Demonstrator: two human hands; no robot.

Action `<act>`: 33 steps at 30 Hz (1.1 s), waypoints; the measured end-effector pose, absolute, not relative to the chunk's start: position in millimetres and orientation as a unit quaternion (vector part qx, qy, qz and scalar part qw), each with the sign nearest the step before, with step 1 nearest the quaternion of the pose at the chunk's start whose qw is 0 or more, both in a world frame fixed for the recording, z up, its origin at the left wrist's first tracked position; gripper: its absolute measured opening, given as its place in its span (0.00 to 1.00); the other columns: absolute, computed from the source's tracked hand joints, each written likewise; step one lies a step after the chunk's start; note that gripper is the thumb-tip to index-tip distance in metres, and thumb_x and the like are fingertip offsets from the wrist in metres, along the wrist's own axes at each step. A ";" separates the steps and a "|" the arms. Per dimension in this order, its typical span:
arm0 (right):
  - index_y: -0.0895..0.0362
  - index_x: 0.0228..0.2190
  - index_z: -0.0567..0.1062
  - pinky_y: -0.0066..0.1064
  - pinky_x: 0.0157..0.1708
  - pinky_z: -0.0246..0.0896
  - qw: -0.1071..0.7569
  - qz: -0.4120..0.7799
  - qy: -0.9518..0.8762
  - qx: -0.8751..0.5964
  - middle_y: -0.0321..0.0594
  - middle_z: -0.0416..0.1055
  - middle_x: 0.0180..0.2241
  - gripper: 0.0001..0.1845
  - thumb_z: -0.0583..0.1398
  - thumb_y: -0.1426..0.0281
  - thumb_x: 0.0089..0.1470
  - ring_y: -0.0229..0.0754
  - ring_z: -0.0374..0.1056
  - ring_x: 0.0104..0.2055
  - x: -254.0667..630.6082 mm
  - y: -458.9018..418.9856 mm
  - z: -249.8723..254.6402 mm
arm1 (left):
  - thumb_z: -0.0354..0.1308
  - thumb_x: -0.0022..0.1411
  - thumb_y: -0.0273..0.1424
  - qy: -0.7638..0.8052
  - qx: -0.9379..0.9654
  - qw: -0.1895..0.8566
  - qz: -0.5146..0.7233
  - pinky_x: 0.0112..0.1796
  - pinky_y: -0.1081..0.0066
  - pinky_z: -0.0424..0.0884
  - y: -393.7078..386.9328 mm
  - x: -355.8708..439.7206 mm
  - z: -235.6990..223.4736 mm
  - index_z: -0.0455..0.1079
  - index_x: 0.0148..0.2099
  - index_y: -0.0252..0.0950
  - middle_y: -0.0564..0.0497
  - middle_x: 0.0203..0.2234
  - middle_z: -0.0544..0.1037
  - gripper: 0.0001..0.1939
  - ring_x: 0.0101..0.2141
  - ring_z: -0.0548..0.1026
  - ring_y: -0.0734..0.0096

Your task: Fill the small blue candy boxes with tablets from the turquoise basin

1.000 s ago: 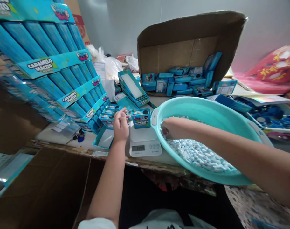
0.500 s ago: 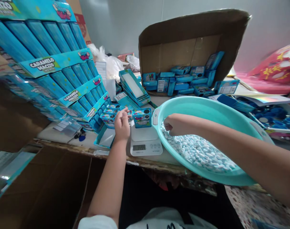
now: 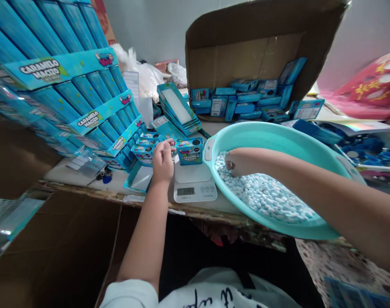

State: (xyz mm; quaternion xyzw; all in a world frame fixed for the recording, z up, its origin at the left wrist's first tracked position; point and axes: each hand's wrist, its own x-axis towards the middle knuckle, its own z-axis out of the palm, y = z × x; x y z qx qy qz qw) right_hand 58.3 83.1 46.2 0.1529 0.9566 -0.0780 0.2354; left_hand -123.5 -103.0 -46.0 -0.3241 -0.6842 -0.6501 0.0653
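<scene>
My left hand point(image 3: 163, 161) is beside a small blue candy box point(image 3: 189, 152), its fingers loosely apart and holding nothing I can see. Whether its fingertips touch the box is unclear. The box stands upright on a white kitchen scale point(image 3: 195, 188) with a lit grey display. In a turquoise basin point(image 3: 272, 130), my right hand point(image 3: 237, 162) has its fingers curled at the surface of pale blue and white candies point(image 3: 272, 199). The fingers are closed around a few pieces, partly hidden by the hand. More candy boxes point(image 3: 143, 153) and a shallow blue tray point(image 3: 140, 177) lie left of the scale.
Stacked display cases of blue boxes point(image 3: 95, 117) rise on the left. Behind the basin, a tipped cardboard carton point(image 3: 230, 60) holds several blue boxes. Flattened blue trays point(image 3: 177, 107) lie behind the scale; keys point(image 3: 101, 175) rest near the table's front edge.
The camera view has shifted slightly, so things sit a little higher. My right hand stays in the candies with its fingers curled; my left hand stays beside the box.
</scene>
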 end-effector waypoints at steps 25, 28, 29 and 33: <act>0.60 0.35 0.82 0.31 0.34 0.58 0.038 -0.168 0.978 0.122 0.41 0.77 0.32 0.07 0.65 0.70 0.54 0.39 0.69 0.33 60.8 110.4 59.7 | 0.60 0.59 0.60 -0.610 -0.239 -0.050 -0.753 0.32 0.71 0.76 -98.1 -132.8 -42.8 0.75 0.48 0.36 0.44 0.39 0.77 0.32 0.35 0.78 0.67; 0.60 0.37 0.80 0.29 0.36 0.60 -0.064 -0.215 0.970 0.094 0.39 0.77 0.34 0.09 0.63 0.68 0.58 0.38 0.69 0.34 57.3 97.7 73.1 | 0.60 0.61 0.58 -0.612 -0.251 -0.039 -0.749 0.32 0.73 0.75 -96.4 -130.3 -42.5 0.76 0.47 0.37 0.46 0.37 0.78 0.29 0.33 0.77 0.70; 0.59 0.38 0.80 0.28 0.37 0.61 -0.087 -0.221 0.968 0.079 0.39 0.76 0.35 0.09 0.63 0.68 0.59 0.38 0.70 0.35 53.9 91.9 78.3 | 0.60 0.62 0.57 -0.616 -0.257 -0.038 -0.744 0.32 0.74 0.75 -95.7 -129.2 -42.7 0.76 0.46 0.37 0.46 0.37 0.78 0.28 0.33 0.77 0.71; 0.56 0.38 0.80 0.30 0.42 0.60 -0.108 -0.161 0.981 0.008 0.37 0.75 0.38 0.07 0.61 0.69 0.60 0.40 0.70 0.40 30.4 72.8 96.2 | 0.58 0.65 0.55 -0.641 -0.280 -0.020 -0.714 0.34 0.72 0.75 -92.8 -125.3 -47.1 0.77 0.45 0.38 0.47 0.37 0.79 0.25 0.34 0.77 0.70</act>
